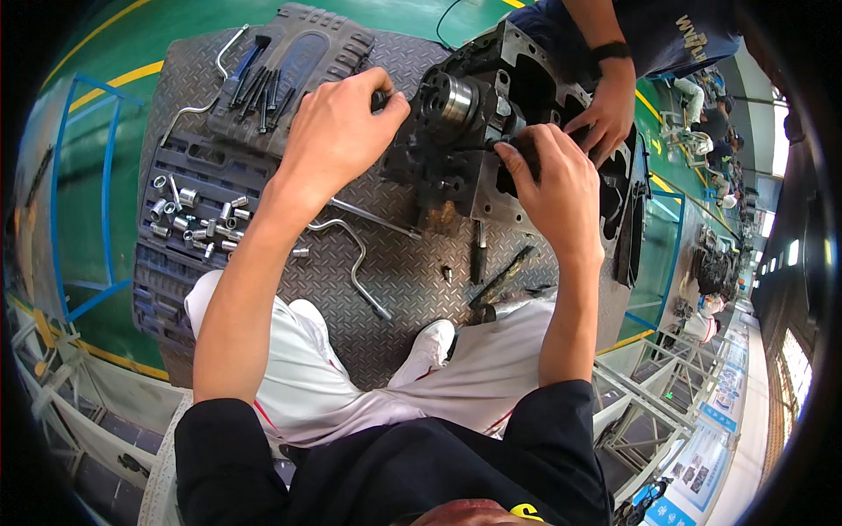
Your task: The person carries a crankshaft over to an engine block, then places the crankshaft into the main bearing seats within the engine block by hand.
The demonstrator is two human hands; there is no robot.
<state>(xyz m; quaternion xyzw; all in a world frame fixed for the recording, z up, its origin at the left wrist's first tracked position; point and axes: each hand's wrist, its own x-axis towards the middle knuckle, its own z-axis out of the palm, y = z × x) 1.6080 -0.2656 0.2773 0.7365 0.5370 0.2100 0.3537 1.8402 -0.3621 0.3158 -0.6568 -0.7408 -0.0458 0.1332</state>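
Observation:
An engine block (491, 188) rests on the patterned metal surface in front of me, with a shiny round crankshaft end (452, 101) at its left. My left hand (346, 127) is curled beside the block's left side. A small dark thing shows between its thumb and fingers, too hidden to name. Over the block's middle, my right hand (557, 175) has its thumb and fingers bent close together at the dark crankshaft parts. Whatever they pinch is hidden. Just beyond it, a co-worker's hand (610, 110) with a dark wristband reaches into the block from the far side.
Several black bolts (259, 92) lie on a dark plastic case (320, 53) at far left. Nearer, loose sockets (180, 215) fill an open tool tray. A bent metal bar (355, 254), a small socket (447, 273) and a dark rod (504, 276) lie near my white shoes.

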